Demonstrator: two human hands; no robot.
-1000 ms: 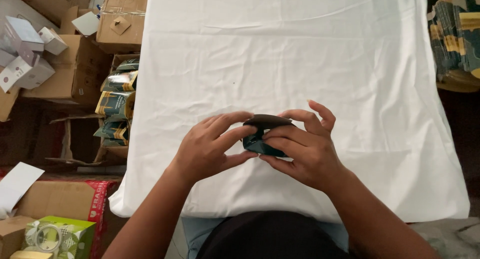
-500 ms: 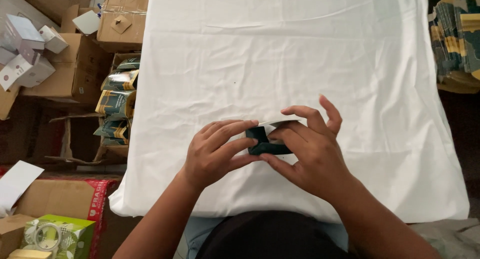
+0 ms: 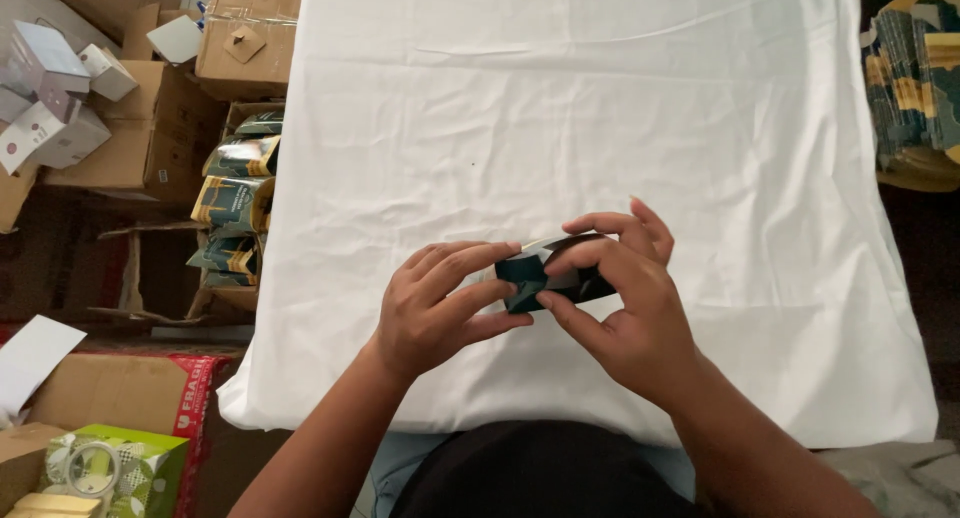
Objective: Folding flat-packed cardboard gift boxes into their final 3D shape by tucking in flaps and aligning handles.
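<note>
The small dark green carton (image 3: 545, 276) sits low and centre on the white-clothed table (image 3: 600, 98), pinched between both hands just above the cloth. Starting at the far left, I see pale boxes (image 3: 45, 108) and brown cardboard cartons (image 3: 240, 38) on the floor, then an open box of green-and-gold packets (image 3: 235, 193) right beside the table's left edge, and a green box holding a roll of tape (image 3: 95, 463) in the near corner. Moving in, my left hand (image 3: 440, 313) curls its fingers closed against the carton's left end. My right hand (image 3: 625, 308) wraps the right end, thumb underneath and fingers (image 3: 600, 223) arched over the top, closed on it too. A pale flap shows at the carton's upper edge. I judge this to be the folding or closing of the carton's end; the next move would call for a steady hold on the right and careful fingertip pressure on the left. At the far right, more stacked packets (image 3: 920, 78) lie well apart from the table.
</note>
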